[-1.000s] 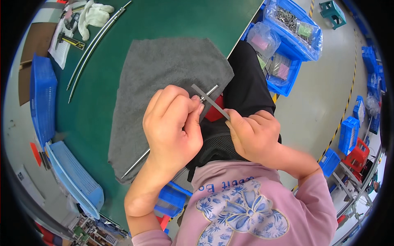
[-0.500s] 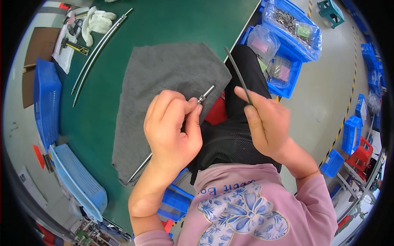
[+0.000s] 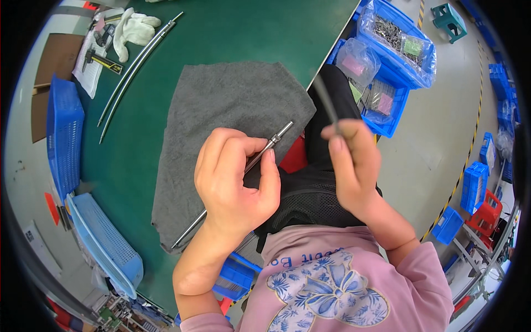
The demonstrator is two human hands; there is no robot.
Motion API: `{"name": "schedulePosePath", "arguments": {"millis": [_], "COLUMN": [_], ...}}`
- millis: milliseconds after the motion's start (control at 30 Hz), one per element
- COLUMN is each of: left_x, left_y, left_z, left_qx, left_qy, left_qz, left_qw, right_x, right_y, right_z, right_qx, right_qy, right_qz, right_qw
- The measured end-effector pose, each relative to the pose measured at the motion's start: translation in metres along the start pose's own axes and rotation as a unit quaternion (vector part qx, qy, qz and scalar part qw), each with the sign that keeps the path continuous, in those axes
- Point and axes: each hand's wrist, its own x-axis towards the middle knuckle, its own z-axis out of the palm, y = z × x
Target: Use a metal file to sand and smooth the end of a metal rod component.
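The work is standing partway: one metal rod (image 3: 284, 130) is slanting across the grey cloth (image 3: 215, 94), its collar (image 3: 275, 138) showing near the upper end, over the cloth's right part. The left hand (image 3: 235, 171) is bending over the cloth, its thumb and fingers closing lightly around the rod just below the collar. The right hand (image 3: 357, 160), beyond the cloth's right edge, is pinching a dark flat strip (image 3: 325, 99), blurred and standing apart from the rod. Whether the rod is needing more contact with the strip, I am not able to tell. Two similar rods (image 3: 145, 52) are lying together on the green surface (image 3: 127, 160), left of the cloth; whether they are waiting or finished is not showing. More slender rods are filling a blue bin (image 3: 402, 105), right of the cloth.
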Motion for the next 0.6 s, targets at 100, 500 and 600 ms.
{"name": "schedulePosePath", "arguments": {"millis": [100,500,600], "left_x": [0.000,-0.001,-0.001], "left_y": [0.000,-0.004,-0.004], "left_z": [0.001,0.002,0.001], "left_qx": [-0.005,-0.048,-0.054], "left_qy": [0.002,0.019,0.019], "left_qz": [0.001,0.004,0.013], "left_qw": [1.000,0.999,0.998], "right_x": [0.021,0.023,0.029], "right_y": [0.007,0.004,0.011], "right_z": [0.012,0.040,0.034], "right_qx": [0.083,-0.059,-0.103], "right_qy": [0.028,-0.009,0.005], "right_qz": [0.154,-0.216,-0.235], "right_qw": [0.984,0.975,0.967]}}
